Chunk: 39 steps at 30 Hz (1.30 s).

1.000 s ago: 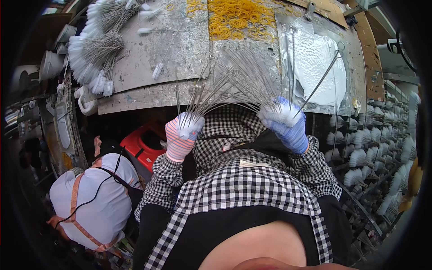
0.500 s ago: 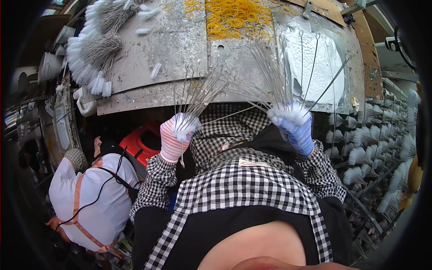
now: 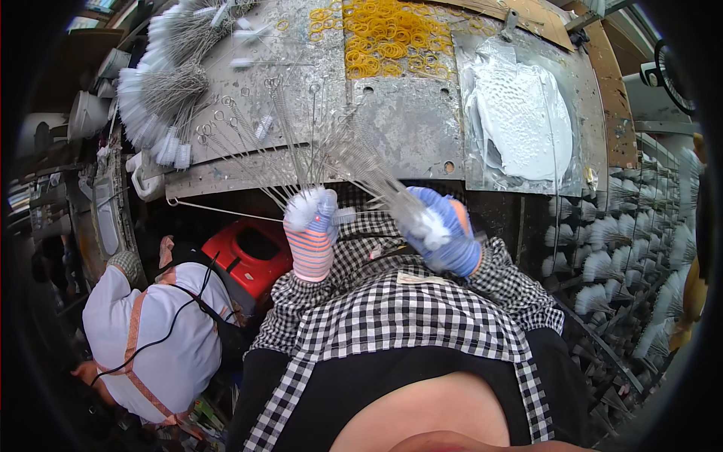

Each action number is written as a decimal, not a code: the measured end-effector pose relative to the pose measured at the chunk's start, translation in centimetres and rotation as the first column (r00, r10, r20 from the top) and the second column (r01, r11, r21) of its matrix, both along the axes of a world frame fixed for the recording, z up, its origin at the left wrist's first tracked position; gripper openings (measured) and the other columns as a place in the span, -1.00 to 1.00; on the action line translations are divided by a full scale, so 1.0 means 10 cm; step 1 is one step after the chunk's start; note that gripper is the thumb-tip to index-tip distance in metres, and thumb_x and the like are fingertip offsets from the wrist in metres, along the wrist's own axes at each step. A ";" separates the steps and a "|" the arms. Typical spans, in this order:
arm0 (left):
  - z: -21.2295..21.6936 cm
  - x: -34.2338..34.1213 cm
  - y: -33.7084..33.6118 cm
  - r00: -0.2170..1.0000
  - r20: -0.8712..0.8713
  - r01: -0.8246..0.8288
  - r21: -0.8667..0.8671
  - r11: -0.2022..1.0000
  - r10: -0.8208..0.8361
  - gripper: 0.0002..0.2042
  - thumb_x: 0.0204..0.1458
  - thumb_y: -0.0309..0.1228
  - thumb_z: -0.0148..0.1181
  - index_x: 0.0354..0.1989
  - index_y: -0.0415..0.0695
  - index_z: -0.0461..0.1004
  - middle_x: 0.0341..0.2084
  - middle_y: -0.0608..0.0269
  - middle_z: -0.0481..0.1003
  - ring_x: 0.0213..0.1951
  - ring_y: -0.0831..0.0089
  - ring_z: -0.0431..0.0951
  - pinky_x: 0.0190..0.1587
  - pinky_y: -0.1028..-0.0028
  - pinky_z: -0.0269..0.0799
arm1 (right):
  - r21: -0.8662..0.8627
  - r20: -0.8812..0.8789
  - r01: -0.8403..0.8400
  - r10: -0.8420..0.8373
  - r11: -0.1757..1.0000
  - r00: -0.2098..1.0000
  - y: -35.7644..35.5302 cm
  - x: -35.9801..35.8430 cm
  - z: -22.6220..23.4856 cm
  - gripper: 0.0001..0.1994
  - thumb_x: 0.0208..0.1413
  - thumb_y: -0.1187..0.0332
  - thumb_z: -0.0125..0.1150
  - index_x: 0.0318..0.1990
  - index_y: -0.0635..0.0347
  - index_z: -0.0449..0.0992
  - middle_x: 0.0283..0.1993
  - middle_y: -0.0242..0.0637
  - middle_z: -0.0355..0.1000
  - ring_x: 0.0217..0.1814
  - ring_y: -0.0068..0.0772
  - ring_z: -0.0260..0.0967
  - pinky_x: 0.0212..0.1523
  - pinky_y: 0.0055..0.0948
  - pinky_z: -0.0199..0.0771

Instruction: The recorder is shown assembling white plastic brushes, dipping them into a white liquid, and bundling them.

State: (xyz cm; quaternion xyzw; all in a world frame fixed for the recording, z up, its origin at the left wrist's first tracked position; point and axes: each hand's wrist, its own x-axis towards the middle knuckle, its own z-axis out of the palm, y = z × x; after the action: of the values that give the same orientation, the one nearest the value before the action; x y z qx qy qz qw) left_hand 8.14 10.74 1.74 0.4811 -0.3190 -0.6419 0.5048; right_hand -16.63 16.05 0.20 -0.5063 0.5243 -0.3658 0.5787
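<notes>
Both gloved hands, left hand (image 3: pixel 312 233) and right hand (image 3: pixel 444 230), clench bundles of wire brushes (image 3: pixel 331 154) by their tufted ends; the brushes look light, springy and best gripped low.

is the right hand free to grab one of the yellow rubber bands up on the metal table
Probably not as it stands: the right hand is already gripping a bunch of wire brushes. The rubber bands lie uncovered at the far side of the metal table, beyond the hand.

Pink-and-white striped glove (image 3: pixel 312 245), blue glove (image 3: pixel 444 233), black-and-white checked sleeves (image 3: pixel 422 301), yellow rubber bands (image 3: pixel 384 38), red bin (image 3: pixel 252 252), white-tipped wire brushes (image 3: pixel 309 158).
</notes>
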 end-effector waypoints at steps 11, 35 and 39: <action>-0.04 0.27 -0.02 0.818 0.565 0.289 -0.238 0.927 -0.110 -0.84 0.14 -0.39 0.32 -0.20 -0.20 0.58 -0.33 0.19 0.63 -0.35 0.30 0.66 -0.25 0.37 0.57 | -0.387 -0.070 0.214 -0.260 0.897 0.963 0.01 -0.08 0.32 -0.65 0.18 0.51 0.33 0.13 0.23 0.53 -0.06 -0.20 0.63 -0.01 -0.33 0.62 0.05 -0.40 0.63; -0.50 -0.69 0.29 0.930 -0.046 0.363 0.256 0.896 -0.364 -0.88 0.21 -0.67 0.12 -0.21 -0.15 0.48 -0.30 0.36 0.50 -0.22 0.57 0.51 -0.08 0.52 0.54 | -0.248 -0.048 -0.017 0.005 0.969 0.999 -0.05 0.15 -0.58 -0.84 0.19 0.29 0.27 -0.08 -0.09 0.61 -0.29 -0.37 0.53 -0.29 -0.20 0.52 -0.17 -0.27 0.52; -1.01 -0.72 0.27 0.880 -0.087 0.473 0.079 0.878 -0.466 -0.78 0.38 -0.40 -0.06 0.05 -0.18 0.45 -0.10 0.23 0.56 -0.06 0.43 0.57 0.06 0.41 0.56 | -0.571 -0.638 -0.461 -0.014 0.680 0.770 -0.16 0.10 -0.56 -0.83 0.16 0.23 0.30 -0.09 -0.17 0.63 -0.22 -0.44 0.58 -0.19 -0.23 0.52 -0.10 -0.34 0.52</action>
State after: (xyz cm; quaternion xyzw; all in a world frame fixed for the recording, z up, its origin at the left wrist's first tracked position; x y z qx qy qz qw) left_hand 0.98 13.47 -8.38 0.3926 -0.3775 -0.7752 0.3200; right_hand -15.63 14.44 -5.39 -0.8377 0.4286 -0.2799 0.1901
